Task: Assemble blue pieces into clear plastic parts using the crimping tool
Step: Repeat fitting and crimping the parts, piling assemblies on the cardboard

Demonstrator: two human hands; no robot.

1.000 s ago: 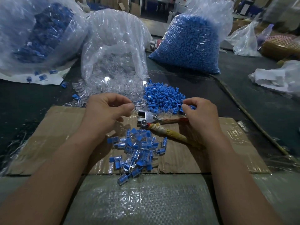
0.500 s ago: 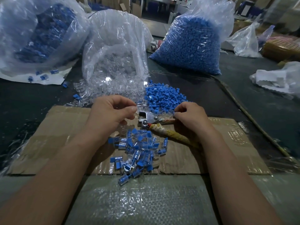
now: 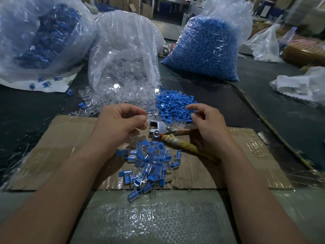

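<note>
My left hand (image 3: 121, 124) pinches a small clear plastic part (image 3: 149, 115) between thumb and forefinger, just left of the crimping tool's metal jaw. The crimping tool (image 3: 162, 129) lies on the cardboard sheet (image 3: 61, 147), its tape-wrapped handles running right under my right hand (image 3: 209, 127). That hand hovers over the handles with thumb and forefinger apart and nothing visible between them. A loose pile of blue pieces (image 3: 173, 106) lies just behind the tool. Clear parts (image 3: 109, 101) spill from an open bag. Finished blue-and-clear pieces (image 3: 149, 162) are heaped between my forearms.
A clear bag of clear parts (image 3: 123, 55) stands behind my left hand. A full bag of blue pieces (image 3: 207, 48) is at the back right and another bag (image 3: 40, 39) at the back left. White plastic bags (image 3: 299, 85) lie far right. A woven sack (image 3: 153, 219) covers the near edge.
My right hand came from the blue pile to the tool's jaw, then lifted and spread its thumb and forefinger. My left hand stayed beside the jaw, pinched.
</note>
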